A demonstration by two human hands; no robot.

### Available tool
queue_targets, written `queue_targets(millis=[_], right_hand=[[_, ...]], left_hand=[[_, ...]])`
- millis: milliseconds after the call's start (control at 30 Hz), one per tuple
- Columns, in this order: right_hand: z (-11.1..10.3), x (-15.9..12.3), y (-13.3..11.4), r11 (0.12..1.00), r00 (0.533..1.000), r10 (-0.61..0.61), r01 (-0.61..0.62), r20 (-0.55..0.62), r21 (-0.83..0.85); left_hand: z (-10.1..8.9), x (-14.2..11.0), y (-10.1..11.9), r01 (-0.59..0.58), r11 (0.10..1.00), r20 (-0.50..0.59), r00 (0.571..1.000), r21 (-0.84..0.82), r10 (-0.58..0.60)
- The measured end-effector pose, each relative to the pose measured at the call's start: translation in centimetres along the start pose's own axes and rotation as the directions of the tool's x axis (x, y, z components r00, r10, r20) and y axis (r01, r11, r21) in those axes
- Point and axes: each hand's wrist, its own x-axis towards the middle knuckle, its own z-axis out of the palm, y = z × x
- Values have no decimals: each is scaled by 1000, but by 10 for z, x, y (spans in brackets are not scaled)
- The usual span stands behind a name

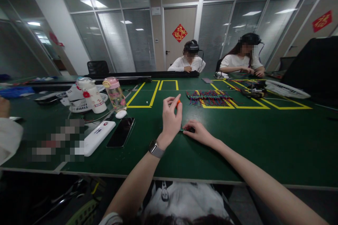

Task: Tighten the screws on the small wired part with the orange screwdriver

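Glass partitions [113, 42] stand behind a green bench [250, 154] carrying a pile of coloured wires [208, 97]. On the wearer's side of that pile, towards its left end, a small green piece [181, 130] sits at the fingertips of the right hand [196, 133], which appears to pinch it; that hand is the nearer and partly hides it, so its long axis cannot be told. Left of the pile, the left hand [171, 119] is curled around an orange tool [179, 103], seemingly pointed down towards the piece.
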Motion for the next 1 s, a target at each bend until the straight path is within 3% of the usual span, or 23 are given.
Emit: queue_targets(millis=[100, 267, 400, 567, 733, 900, 1000], right_hand=[[0, 0, 0, 1000, 1000, 7, -7, -1, -4], [0, 0, -1, 1000, 1000, 4, -4, 1, -2], [-1, 0, -3, 1000, 1000, 10, -10, 6, 7], [-1, 0, -3, 1000, 1000, 18, -18, 6, 9], [-1, 0, -3, 1000, 1000, 10, -10, 0, 10], [-1, 0, -3, 1000, 1000, 13, -13, 8, -8], [-1, 0, -2, 1000, 1000, 9, -9, 7, -11]], left_hand=[[0, 1, 0, -7, 995, 47, 999, -99, 11], [1, 1, -2, 31, 998, 22, 999, -46, -30], [2, 0, -2, 9, 986, 92, 996, -168, 7], [1, 0, 0, 0, 999, 22, 1000, -46, 1], [1, -1, 0, -3, 983, 123, 992, -183, 26], [0, 0, 0, 12, 996, 57, 998, -85, -7], [0, 0, -1, 17, 986, 123, 992, -165, 3]])
